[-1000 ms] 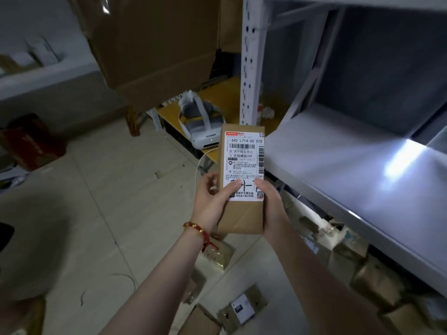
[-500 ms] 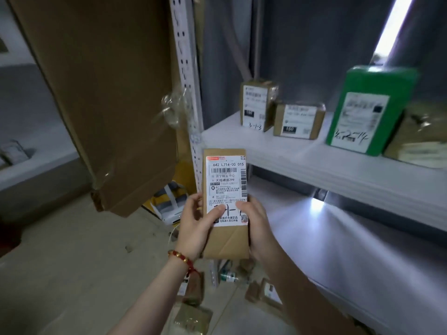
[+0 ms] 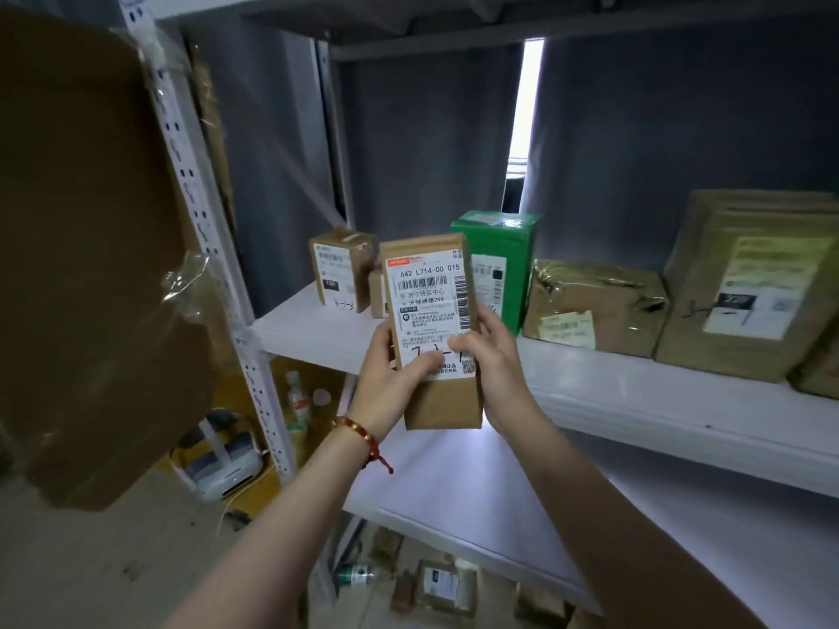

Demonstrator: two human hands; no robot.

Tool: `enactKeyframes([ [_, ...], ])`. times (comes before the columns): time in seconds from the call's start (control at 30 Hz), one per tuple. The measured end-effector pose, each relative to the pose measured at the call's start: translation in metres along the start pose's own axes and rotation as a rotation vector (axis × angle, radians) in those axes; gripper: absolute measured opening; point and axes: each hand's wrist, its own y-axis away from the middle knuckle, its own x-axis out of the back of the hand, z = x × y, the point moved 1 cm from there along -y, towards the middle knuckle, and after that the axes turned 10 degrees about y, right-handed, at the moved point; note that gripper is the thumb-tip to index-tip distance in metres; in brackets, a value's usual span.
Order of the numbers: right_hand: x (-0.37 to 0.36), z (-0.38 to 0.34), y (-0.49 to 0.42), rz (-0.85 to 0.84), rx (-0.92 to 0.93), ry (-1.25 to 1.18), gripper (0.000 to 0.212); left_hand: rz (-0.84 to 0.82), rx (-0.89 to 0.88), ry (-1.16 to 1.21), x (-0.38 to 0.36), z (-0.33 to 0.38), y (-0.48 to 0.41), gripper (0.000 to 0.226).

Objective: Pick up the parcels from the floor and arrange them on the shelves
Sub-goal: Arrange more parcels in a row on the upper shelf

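Note:
A slim brown cardboard parcel [image 3: 436,401] with a white shipping label stands upright in both my hands, in front of the white upper shelf [image 3: 635,397]. My left hand [image 3: 386,383] grips its left edge, thumb on the label. My right hand [image 3: 495,370] grips its right edge, thumb across the label's lower part. On the upper shelf stand a small brown box [image 3: 343,267], a green box [image 3: 499,261], a taped brown box [image 3: 594,306] and a large brown parcel [image 3: 749,288]. More parcels [image 3: 445,583] lie on the floor under the lower shelf [image 3: 499,501].
The rack's white perforated upright [image 3: 204,229] stands at left, with a large brown cardboard sheet [image 3: 91,265] beside it. A white headset-like device [image 3: 222,460] and bottles [image 3: 297,401] sit behind the upright. A grey curtain hangs behind the rack.
My view has swung up and right toward the upper shelf. Both hands have raised the parcel closer to that shelf, keeping the same grip.

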Motion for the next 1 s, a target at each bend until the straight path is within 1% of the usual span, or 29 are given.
enactKeyframes([
  [0.07, 0.022, -0.006, -0.008, 0.059, 0.016, 0.002, 0.062, -0.046, -0.017, -0.027, -0.027, 0.001, -0.008, 0.066],
  [0.17, 0.054, -0.011, -0.018, 0.148, 0.029, 0.009, 0.074, -0.077, -0.087, -0.093, -0.06, -0.003, -0.017, 0.074],
  [0.23, 0.075, -0.011, -0.023, 0.185, 0.036, 0.046, 0.078, -0.09, -0.128, -0.152, -0.078, -0.007, -0.02, 0.086],
  [0.37, 0.111, -0.004, -0.031, 0.212, 0.03, 0.089, 0.079, -0.11, -0.16, -0.303, -0.105, -0.024, -0.03, 0.111],
  [0.43, 0.125, 0.0, -0.033, 0.205, 0.022, 0.09, 0.075, -0.116, -0.161, -0.354, -0.118, -0.03, -0.033, 0.118],
  [0.6, 0.15, 0.014, -0.029, 0.157, -0.002, 0.117, 0.061, -0.078, -0.165, -0.355, -0.148, -0.045, -0.037, 0.112],
  [0.73, 0.154, 0.023, -0.031, 0.142, 0.006, 0.147, 0.056, 0.054, -0.125, -0.353, -0.163, -0.056, -0.024, 0.089],
  [0.83, 0.155, 0.025, -0.033, 0.137, 0.015, 0.19, 0.062, 0.143, -0.103, -0.364, -0.171, -0.057, -0.016, 0.097],
  [0.9, 0.154, 0.024, -0.031, 0.137, 0.028, 0.205, 0.067, 0.16, -0.099, -0.384, -0.176, -0.056, -0.016, 0.109],
  [1.0, 0.153, 0.018, -0.028, 0.133, 0.052, 0.229, 0.076, 0.158, -0.13, -0.392, -0.179, -0.047, -0.016, 0.112],
])
